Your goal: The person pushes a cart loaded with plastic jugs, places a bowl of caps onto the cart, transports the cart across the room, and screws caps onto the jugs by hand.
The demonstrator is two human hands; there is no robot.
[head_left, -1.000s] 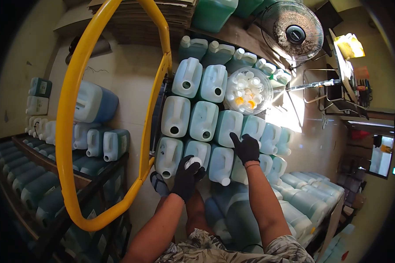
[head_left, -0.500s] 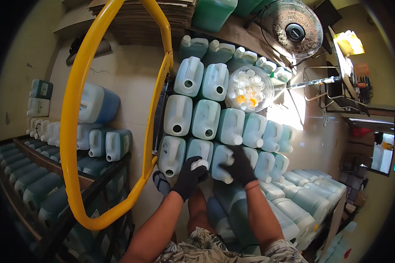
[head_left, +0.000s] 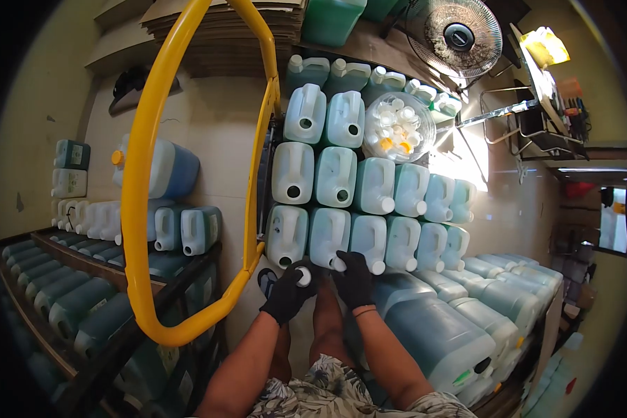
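Note:
Both my hands wear black gloves. My left hand (head_left: pixel 288 291) is closed on a white cap (head_left: pixel 303 276), just below the open mouth of the front-left jug (head_left: pixel 288 233). My right hand (head_left: pixel 353 280) is closed on another white cap (head_left: pixel 338 265) at the mouth of the second front jug (head_left: pixel 329 233). Whether that cap sits on the mouth I cannot tell. The third front jug (head_left: pixel 368 240) beside it is capped. Several jugs in the rows behind have dark open mouths on the left and white caps to the right. A clear tub (head_left: pixel 376 148) of loose white and orange caps stands behind them.
A yellow tubular frame (head_left: pixel 134 209) rises at the left of the jugs. More jugs fill a rack (head_left: pixel 70 254) at the left. Large containers (head_left: pixel 432 324) lie at the lower right. A fan (head_left: pixel 460 38) stands at the top right, and stacked cardboard (head_left: pixel 216 42) at the back.
My right hand has moved left and down from the capped jugs to the second front jug and now holds a cap. My left hand, with its cap, has lowered slightly. The view has shifted.

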